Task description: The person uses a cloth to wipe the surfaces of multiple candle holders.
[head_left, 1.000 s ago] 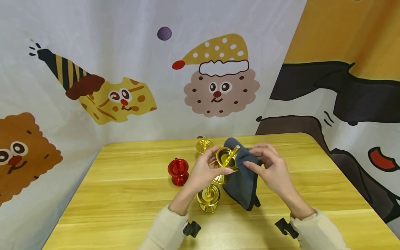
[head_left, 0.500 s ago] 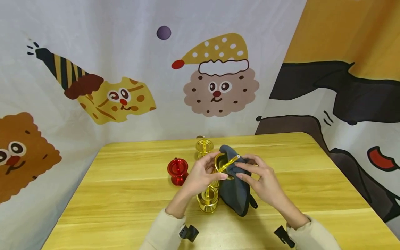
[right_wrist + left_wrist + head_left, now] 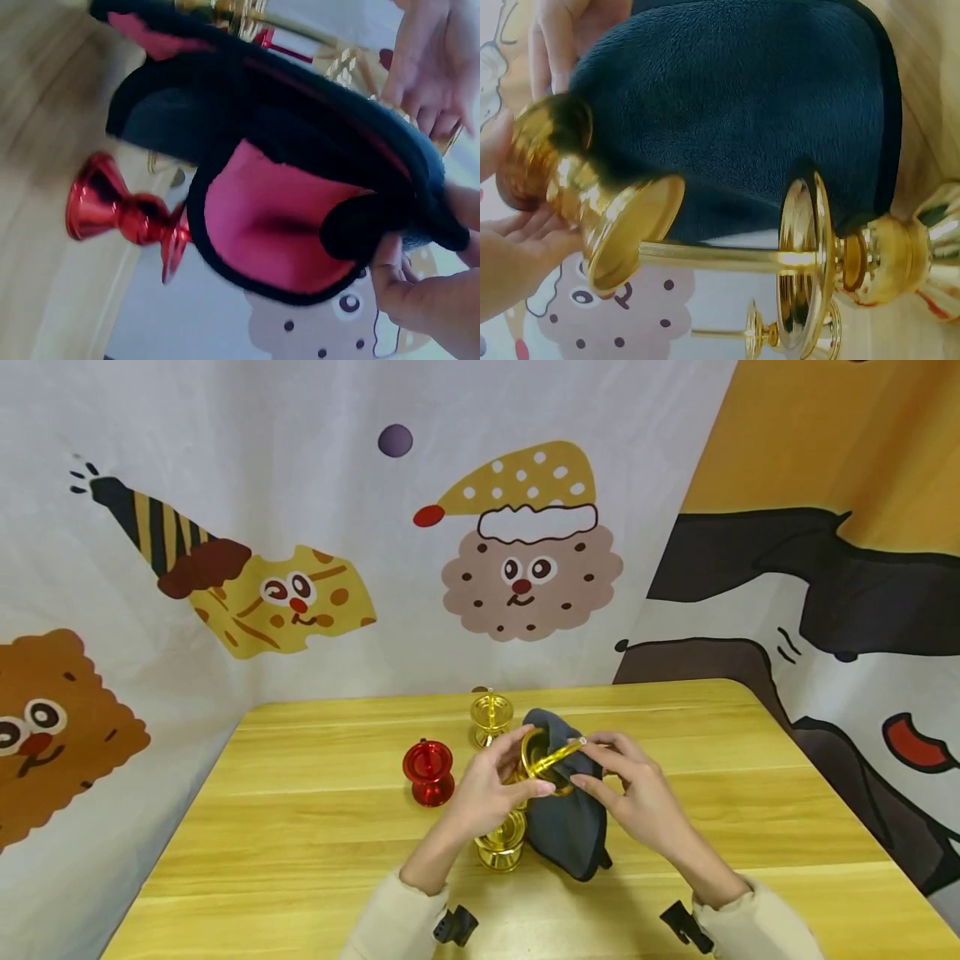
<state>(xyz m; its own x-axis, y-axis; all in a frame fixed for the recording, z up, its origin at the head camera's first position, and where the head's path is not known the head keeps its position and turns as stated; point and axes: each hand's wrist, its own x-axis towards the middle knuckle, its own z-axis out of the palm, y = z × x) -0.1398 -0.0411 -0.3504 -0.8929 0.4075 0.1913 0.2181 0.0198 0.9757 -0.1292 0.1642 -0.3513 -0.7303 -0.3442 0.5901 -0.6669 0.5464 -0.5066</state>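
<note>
My left hand grips a shiny gold candle holder with a thin central stem. The holder leans to the right, its bowl towards the right hand. In the left wrist view its flared foot hangs free above the table. The thumb and fingers of my right hand pinch a dark grey-blue fleece cloth, which lies against the bowl's right side and drapes down. Its pink underside shows in the right wrist view. Some of the right fingers are hidden by the cloth.
Another gold holder stands just in front of the left hand, and one more gold holder behind it. To the left is a red holder. A red holder also shows beside the cloth. A patterned curtain backs the wooden table.
The gold holder in my left hand has come down slightly and tilted further right. My right hand has moved left and down with the cloth, which now presses closer to the bowl.
</note>
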